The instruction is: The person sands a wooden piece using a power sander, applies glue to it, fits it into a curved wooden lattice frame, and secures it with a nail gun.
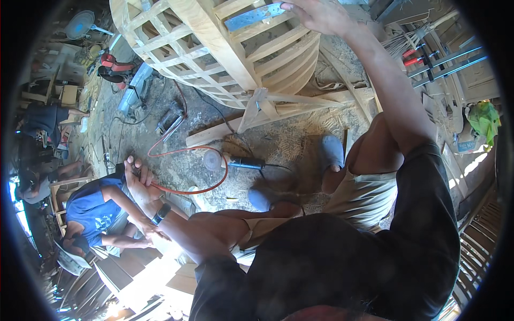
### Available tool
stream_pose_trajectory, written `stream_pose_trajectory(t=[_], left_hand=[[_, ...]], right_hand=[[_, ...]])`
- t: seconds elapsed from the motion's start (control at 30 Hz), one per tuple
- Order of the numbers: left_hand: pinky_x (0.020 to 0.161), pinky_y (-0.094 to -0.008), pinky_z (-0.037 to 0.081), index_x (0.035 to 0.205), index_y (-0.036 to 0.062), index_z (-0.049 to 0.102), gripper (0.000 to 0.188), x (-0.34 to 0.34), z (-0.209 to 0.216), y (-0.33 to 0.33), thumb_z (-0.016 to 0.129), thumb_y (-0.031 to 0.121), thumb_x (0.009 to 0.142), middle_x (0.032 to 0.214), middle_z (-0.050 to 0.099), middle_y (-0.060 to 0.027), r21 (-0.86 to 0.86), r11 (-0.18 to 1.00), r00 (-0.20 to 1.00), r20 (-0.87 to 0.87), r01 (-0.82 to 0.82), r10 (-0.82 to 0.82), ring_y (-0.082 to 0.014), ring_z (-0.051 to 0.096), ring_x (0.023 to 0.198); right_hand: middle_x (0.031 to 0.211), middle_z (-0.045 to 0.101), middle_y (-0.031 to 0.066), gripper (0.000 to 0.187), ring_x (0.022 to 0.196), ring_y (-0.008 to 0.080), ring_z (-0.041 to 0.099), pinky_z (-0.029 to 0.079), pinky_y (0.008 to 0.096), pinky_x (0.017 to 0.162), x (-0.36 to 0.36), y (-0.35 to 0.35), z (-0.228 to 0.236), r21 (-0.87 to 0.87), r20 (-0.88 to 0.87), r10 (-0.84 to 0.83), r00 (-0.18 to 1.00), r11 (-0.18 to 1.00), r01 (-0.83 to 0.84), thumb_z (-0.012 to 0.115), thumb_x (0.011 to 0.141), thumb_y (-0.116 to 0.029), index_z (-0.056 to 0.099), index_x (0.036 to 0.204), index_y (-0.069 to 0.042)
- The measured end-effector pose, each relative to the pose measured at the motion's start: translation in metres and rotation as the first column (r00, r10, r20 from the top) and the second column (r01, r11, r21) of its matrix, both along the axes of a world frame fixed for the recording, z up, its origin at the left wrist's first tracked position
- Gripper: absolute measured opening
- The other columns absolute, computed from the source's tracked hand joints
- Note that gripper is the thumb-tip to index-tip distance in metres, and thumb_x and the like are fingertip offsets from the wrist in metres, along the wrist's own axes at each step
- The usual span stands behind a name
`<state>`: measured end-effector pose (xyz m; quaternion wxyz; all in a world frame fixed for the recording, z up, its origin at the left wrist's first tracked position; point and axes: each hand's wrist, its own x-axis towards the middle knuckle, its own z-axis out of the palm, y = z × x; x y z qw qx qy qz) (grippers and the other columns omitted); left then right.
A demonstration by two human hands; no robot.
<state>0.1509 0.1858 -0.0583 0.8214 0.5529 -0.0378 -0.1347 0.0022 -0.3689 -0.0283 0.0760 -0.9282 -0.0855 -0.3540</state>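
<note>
My right hand (324,17) reaches to the top of a curved wooden lattice frame (235,48). Its fingers are closed on the end of a flat blue strip (251,17), which lies across the frame's slats. Lower left, my left hand (140,179), with a watch at the wrist, has its fingers curled. What it holds is hard to make out; a dark shape (119,170) shows beside its fingers. An orange hose (209,190) runs from next to this hand, loops over the floor and goes up toward the frame.
On the floor lie an angle grinder (243,162) with a round disc and a dark power tool (170,117). A long board (214,132) lies under the frame. A co-worker in a blue shirt (96,211) sits close to my left arm. Red-handled clamps (420,61) stand at right.
</note>
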Motion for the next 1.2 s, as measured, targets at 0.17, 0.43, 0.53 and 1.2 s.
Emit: stream_pose_trajectory(t=[0.17, 0.43, 0.53, 1.2], left_hand=[[0.038, -0.0186, 0.020, 0.105, 0.0096, 0.058, 0.021, 0.000, -0.003, 0.002, 0.055, 0.030, 0.101, 0.082, 0.055, 0.0013, 0.010, 1.000, 1.000, 0.004, -0.017, 0.016, -0.0029, 0.025, 0.047], [0.039, -0.0185, 0.021, 0.105, 0.0088, 0.059, 0.020, 0.007, -0.012, -0.002, 0.056, 0.029, 0.101, 0.082, 0.056, 0.0015, 0.001, 1.000, 1.000, 0.003, -0.006, 0.006, -0.0028, 0.026, 0.047], [0.039, -0.0185, 0.021, 0.105, 0.0088, 0.059, 0.021, 0.010, -0.015, -0.004, 0.057, 0.029, 0.100, 0.082, 0.056, 0.0018, 0.015, 1.000, 1.000, -0.010, -0.013, 0.013, -0.0026, 0.026, 0.047], [0.055, -0.0257, 0.039, 0.119, 0.0092, 0.057, 0.042, 0.024, -0.004, 0.043, 0.050, 0.045, 0.099, 0.083, 0.058, -0.0072, -0.492, 0.870, 0.995, 0.077, -0.012, 0.058, -0.0126, 0.037, 0.056]], right_hand=[[0.110, 0.068, 0.0145, 0.027, 0.106, 0.0323, 0.063, 0.045, 0.0440, 0.095, -0.001, 0.004, 0.003, 0.075, -0.061, -0.012, 0.998, 0.997, 0.017, 0.059, 0.085, -0.016, 0.068, 0.109, -0.009], [0.108, 0.066, 0.0152, 0.028, 0.109, 0.0349, 0.060, 0.045, 0.0443, 0.096, 0.017, -0.014, -0.018, 0.101, 0.033, 0.061, 0.998, 0.993, -0.064, 0.059, 0.083, -0.018, 0.071, 0.106, -0.009], [0.108, 0.066, 0.0153, 0.028, 0.109, 0.0347, 0.060, 0.045, 0.0445, 0.096, 0.018, -0.018, -0.019, 0.078, 0.014, 0.077, 0.997, 0.994, -0.078, 0.060, 0.081, -0.015, 0.070, 0.107, -0.009], [0.094, 0.071, 0.0129, 0.015, 0.089, 0.0231, 0.068, 0.051, 0.0370, 0.080, -0.080, 0.124, -0.102, 0.575, -0.728, 0.526, 0.440, 0.817, -0.024, 0.064, 0.089, -0.012, 0.068, 0.100, -0.001]])
